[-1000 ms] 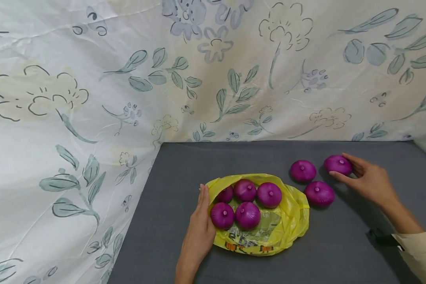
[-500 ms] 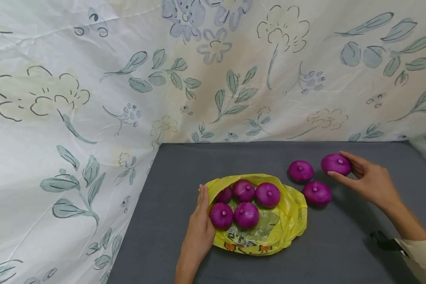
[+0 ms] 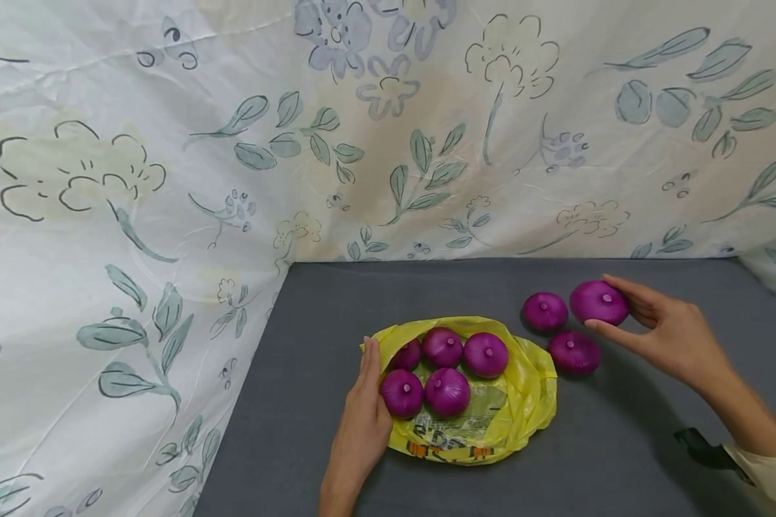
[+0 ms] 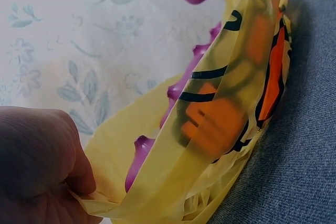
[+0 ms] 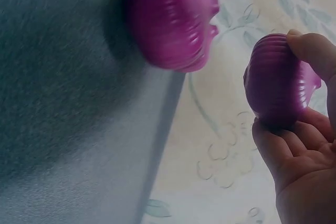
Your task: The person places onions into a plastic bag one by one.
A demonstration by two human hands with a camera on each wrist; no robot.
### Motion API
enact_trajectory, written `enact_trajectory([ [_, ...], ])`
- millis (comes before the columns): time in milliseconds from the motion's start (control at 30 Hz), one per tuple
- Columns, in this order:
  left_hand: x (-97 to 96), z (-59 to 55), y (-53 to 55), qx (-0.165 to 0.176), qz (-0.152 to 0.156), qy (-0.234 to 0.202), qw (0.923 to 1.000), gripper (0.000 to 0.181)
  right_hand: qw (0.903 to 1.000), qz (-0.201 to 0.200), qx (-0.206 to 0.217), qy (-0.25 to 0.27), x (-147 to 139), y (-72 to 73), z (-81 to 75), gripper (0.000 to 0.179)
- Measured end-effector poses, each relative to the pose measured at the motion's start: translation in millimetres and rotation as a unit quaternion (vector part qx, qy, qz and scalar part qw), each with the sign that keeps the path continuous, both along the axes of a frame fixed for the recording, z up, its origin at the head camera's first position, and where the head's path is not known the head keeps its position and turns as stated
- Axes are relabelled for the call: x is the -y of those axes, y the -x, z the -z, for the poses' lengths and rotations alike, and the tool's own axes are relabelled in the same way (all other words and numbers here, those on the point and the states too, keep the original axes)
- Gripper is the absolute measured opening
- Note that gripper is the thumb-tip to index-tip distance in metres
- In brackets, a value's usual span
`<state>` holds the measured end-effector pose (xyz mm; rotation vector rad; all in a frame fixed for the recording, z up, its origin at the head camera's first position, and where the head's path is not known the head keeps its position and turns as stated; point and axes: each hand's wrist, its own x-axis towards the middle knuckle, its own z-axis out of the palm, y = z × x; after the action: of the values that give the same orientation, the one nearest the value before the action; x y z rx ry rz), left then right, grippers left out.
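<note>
Here we see a right hand [image 3: 675,336] pinching a squat, glossy purple onion [image 3: 595,303] between thumb and fingers, its ridged skin running round to a blunt stub, held above the dark, matte, woven-looking tabletop [image 3: 297,402]. Two loose onions [image 3: 574,352], equally round and shiny, sit just to that hand's left, one of them lower and nearer us. Farther left, we find the left hand [image 3: 362,427] nipping the rim of a yellow plastic bag [image 3: 537,402] between thumb and fingers, the film thin, crinkled and translucent. Just right of the left hand, five bagged onions [image 3: 448,393] nestle in the wide oval mouth, with black and orange printing [image 4: 212,121] across the near side. Beyond both hands, we see a pale, softly creased cloth [image 3: 394,208] rising, patterned with blue-green leaves and outlined flowers.
</note>
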<state>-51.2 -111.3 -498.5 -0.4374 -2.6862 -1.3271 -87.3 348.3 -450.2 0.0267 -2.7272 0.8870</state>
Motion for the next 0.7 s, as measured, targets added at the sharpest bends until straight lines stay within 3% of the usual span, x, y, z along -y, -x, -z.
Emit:
enact_trajectory([
  [400,1.1,-3.2,-1.8,0.022,0.004,-0.01,0.9997,0.076,0.9991,-0.037,-0.013,0.013,28.4,-15.7,-20.1,0.085],
  [700,0.3,-3.8,-1.2,0.018,0.01,-0.013,0.9997,0.073,0.9953,-0.073,-0.047,0.044,45.2,-23.0,-30.2,0.081],
])
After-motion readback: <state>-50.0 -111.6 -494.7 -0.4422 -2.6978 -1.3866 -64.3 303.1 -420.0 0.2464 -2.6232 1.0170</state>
